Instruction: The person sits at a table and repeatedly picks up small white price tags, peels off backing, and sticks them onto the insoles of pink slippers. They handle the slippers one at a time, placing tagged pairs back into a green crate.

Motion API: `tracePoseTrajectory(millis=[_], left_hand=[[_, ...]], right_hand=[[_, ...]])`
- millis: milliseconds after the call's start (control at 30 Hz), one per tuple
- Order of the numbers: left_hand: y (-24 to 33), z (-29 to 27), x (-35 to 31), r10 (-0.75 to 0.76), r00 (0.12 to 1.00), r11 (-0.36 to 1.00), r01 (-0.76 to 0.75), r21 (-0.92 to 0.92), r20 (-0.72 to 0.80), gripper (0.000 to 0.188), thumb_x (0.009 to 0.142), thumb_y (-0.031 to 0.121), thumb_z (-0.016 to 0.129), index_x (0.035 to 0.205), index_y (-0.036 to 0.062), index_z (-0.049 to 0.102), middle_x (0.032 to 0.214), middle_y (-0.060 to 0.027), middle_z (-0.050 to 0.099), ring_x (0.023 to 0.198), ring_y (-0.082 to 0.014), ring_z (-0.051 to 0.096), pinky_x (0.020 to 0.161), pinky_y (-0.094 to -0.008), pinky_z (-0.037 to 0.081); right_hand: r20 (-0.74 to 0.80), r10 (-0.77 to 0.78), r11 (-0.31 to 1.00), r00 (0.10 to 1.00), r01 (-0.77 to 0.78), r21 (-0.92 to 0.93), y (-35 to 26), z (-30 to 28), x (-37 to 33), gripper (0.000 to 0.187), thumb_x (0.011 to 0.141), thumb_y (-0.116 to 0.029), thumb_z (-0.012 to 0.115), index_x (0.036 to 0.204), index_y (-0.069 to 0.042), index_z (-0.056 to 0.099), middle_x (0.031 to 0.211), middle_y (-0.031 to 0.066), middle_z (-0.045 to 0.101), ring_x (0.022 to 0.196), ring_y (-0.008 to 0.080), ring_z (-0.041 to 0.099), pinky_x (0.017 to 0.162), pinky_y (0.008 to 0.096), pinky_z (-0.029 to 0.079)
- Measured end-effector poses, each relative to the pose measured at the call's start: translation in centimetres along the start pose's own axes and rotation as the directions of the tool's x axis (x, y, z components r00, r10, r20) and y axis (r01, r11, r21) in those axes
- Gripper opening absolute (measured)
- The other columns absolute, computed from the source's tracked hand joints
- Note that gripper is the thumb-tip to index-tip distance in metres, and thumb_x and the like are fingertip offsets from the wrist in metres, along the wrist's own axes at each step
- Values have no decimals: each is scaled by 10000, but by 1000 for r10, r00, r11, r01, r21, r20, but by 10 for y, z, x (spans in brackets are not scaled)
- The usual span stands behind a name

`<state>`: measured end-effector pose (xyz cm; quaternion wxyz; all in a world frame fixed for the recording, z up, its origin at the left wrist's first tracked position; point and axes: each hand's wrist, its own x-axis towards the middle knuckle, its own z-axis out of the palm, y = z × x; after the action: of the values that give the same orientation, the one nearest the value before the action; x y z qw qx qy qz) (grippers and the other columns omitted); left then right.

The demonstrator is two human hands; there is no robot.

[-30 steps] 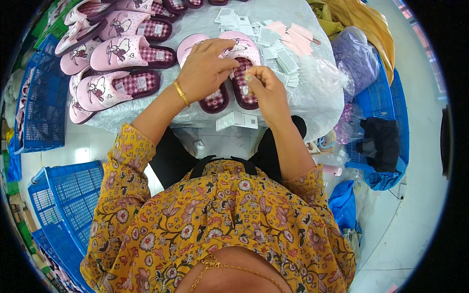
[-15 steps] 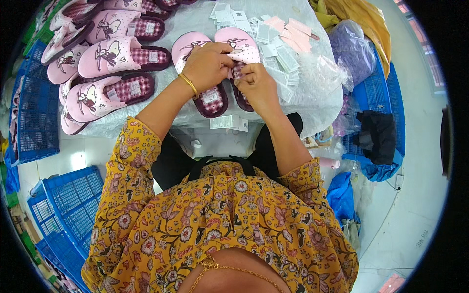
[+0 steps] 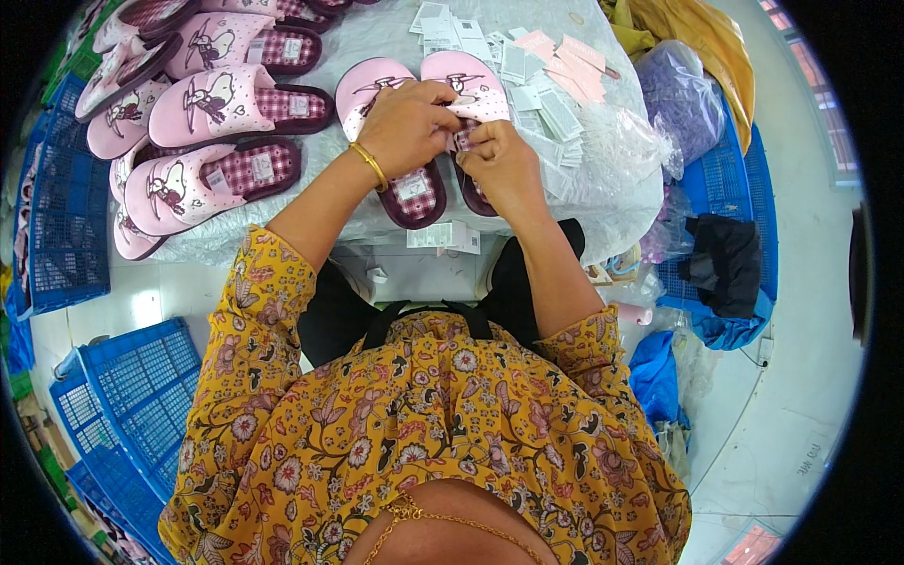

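I am working both hands together over a pair of pink slippers (image 3: 428, 122) lying side by side on the white-covered table (image 3: 612, 202), toes pointing away from me. My left hand (image 3: 407, 124), a gold bangle (image 3: 370, 165) on its wrist, is curling over the gap between the two slippers, its grip pinching narrow on something small that I cannot make out. My right hand (image 3: 504, 165) is meeting it fingertip to fingertip at the inner edge of the right slipper, its grip likewise pinched tight on that same small thing. The slippers' checked insoles are showing below my hands, near the table's front edge. A small stack of white tags (image 3: 443, 235) is lying just beside their heels. More paper tags (image 3: 527, 61), white and pink, are spreading across the table beyond my right hand. Further pink slippers (image 3: 202, 113) are crowding the table to my left. Blue plastic crates (image 3: 132, 395) are standing on the floor by my left side.
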<state>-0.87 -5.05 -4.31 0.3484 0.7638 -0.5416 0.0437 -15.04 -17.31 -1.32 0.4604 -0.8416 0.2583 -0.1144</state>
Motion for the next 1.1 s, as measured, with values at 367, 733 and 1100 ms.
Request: tracePoseTrajectory(millis=[367,733,1100], left_hand=[[12,-18,18,39,983,989,-63,134,177,98,780,146,642,851,132,708,1016,-20,644,938,-257,632,796,-414,490],[11,-31,37,64,954,981,-114,159,294,103,854,110,578,940,84,629,1043,-71,590,871,-314,635,745,-423,511],[34,-73,12,200,977,980,-197,-40,78,90,816,55,627,902,54,600,1075,-98,583,982,-306,591,862,-383,483]], right_hand=[[-67,30,999,997,-31,-25,-2,7,4,273,781,-140,769,973,-5,630,834,144,714,759,248,697,705,344,532],[-7,88,987,996,-87,138,-8,1,0,196,837,-107,738,991,-6,669,805,75,705,673,111,636,596,262,502],[-41,-198,794,979,185,579,5,19,-3,126,925,-69,676,1041,-19,666,961,3,659,851,64,580,770,205,470]])
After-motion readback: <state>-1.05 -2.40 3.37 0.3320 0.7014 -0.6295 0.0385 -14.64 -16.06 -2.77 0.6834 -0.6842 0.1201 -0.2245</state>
